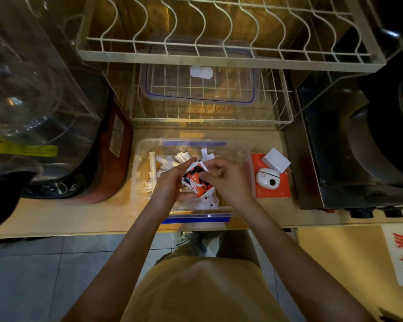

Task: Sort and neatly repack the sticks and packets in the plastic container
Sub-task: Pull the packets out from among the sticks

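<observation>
A clear plastic container (144, 147) with blue clips stands at the counter's front edge. Inside lie several white paper-wrapped sticks (152, 163), mostly at its left side and along the front. Over the container both hands hold a stack of orange, black and white packets (197, 180). My left hand (170, 182) holds the stack from the left with fingers stretched along it. From the right, my right hand (226, 180) pinches the stack with curled fingers.
The container's clear lid with a blue seal (200, 84) lies in a wire dish rack (284, 112) behind. An orange pad (272, 191) to the right carries a white box and a small white device. A dark appliance (358, 147) stands right, a red cooker (112, 159) left.
</observation>
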Motion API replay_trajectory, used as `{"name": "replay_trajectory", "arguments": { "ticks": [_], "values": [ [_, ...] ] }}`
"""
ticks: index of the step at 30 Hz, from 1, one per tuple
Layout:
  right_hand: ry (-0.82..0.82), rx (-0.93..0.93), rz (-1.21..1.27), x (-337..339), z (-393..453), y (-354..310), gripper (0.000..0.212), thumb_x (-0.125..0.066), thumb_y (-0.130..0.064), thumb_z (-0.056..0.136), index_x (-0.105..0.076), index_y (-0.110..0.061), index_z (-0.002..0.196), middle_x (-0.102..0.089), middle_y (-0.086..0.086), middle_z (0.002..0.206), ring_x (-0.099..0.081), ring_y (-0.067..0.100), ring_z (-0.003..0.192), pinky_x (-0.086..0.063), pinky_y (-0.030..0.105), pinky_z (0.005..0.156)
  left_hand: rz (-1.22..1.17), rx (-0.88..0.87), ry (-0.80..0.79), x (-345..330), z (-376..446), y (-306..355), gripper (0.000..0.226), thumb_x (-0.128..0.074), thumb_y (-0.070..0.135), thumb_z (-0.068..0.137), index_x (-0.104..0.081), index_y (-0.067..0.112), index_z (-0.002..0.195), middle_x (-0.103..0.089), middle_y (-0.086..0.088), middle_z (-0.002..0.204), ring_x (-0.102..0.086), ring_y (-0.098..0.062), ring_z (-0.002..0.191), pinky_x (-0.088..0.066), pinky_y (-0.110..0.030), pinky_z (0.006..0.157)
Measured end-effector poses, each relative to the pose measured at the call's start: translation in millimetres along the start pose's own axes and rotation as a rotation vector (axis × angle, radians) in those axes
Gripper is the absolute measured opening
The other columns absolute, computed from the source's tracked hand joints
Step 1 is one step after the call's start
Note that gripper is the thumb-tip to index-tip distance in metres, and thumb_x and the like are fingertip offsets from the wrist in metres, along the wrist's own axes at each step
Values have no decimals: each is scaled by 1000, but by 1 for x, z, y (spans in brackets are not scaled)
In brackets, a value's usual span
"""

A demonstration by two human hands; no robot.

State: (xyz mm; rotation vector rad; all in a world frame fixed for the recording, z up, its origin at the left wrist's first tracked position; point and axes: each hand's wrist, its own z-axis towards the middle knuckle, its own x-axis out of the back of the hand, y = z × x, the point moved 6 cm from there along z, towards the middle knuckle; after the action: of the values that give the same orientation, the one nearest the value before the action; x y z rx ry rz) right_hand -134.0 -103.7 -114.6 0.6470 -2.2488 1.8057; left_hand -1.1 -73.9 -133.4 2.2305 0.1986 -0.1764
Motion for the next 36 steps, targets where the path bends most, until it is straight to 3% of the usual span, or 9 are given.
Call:
{"name": "replay_trajectory", "arguments": {
  "ticks": [4, 8, 13, 16, 20, 23, 27, 31, 36],
  "values": [
    [-71, -60, 59, -1, -2, 7, 30, -68, -6, 81, -62, -11, 110, -68, 6, 111, -62, 10, 98, -50, 21, 83, 181, -135, -34, -7, 0, 5, 40, -52, 6, 90, -55, 29, 123, -67, 7, 98, -68, 5, 74, -55, -14, 58],
    [-198, -153, 147, 6, -3, 9, 27, -61, -8, 86, -60, -8, 113, -68, 7, 107, -65, 17, 97, -53, 28, 85, 331, -227, -87, -17, -2, 17, 41, -47, 4, 93, -49, 23, 129, -58, 7, 113, -62, 17, 75, -48, -2, 60],
    [-229, -160, 186, 16, -11, 6, 20, -56, -3, 88, -64, -17, 101, -68, -7, 85, -66, -3, 72, -53, 14, 70, 714, -320, -91, -38, -2, 29, 40, -41, 12, 96, -42, 16, 136, -46, 6, 118, -46, -7, 106, -34, -6, 76],
    [-128, -230, 302, 36, -18, 11, 20, -58, -6, 88, -65, -15, 104, -70, -3, 88, -67, 5, 78, -54, 16, 71, 595, -305, -26, -40, 1, 31, 34, -44, 22, 95, -53, 14, 127, -49, -3, 114, -54, -19, 109, -43, -28, 98],
    [74, -382, 738, 62, -25, 27, 18, -52, -4, 89, -66, -15, 92, -71, 2, 86, -68, 16, 83, -56, 31, 74, 823, -527, 1, -44, 3, 37, 31, -49, 22, 91, -59, 12, 119, -55, -7, 116, -53, -13, 103, -39, -19, 88],
    [154, -448, 1163, 66, -27, 31, 21, -44, -2, 92, -62, -11, 88, -74, 4, 72, -71, 14, 69, -60, 28, 58, 1208, -557, -269, -64, 10, 17, 31, -59, 24, 85, -63, 13, 114, -61, -6, 122, -52, -19, 113, -32, -17, 84],
    [197, -486, 1308, 63, -29, 34, 20, -42, -4, 92, -60, -10, 86, -73, 3, 64, -69, 14, 66, -58, 24, 57, 1481, -520, -605, -87, 18, -14, 26, -59, 21, 86, -65, 14, 110, -65, -3, 119, -56, -16, 113, -40, -19, 92],
    [224, -486, 1338, 61, -25, 36, 20, -40, -3, 93, -59, -10, 89, -73, 3, 65, -69, 13, 64, -57, 23, 53, 1571, -502, -659, -99, 24, -24, 20, -50, 15, 88, -69, 10, 92, -69, -5, 98, -61, -17, 92, -46, -24, 86],
    [195, -468, 1269, 58, -24, 37, 20, -40, -2, 93, -57, -8, 103, -64, 9, 92, -64, 16, 80, -59, 24, 58, 1592, -571, -643, -111, 20, -27, 24, -42, 9, 93, -64, 3, 102, -67, -12, 107, -61, -22, 101, -40, -23, 91]
  ]
}}
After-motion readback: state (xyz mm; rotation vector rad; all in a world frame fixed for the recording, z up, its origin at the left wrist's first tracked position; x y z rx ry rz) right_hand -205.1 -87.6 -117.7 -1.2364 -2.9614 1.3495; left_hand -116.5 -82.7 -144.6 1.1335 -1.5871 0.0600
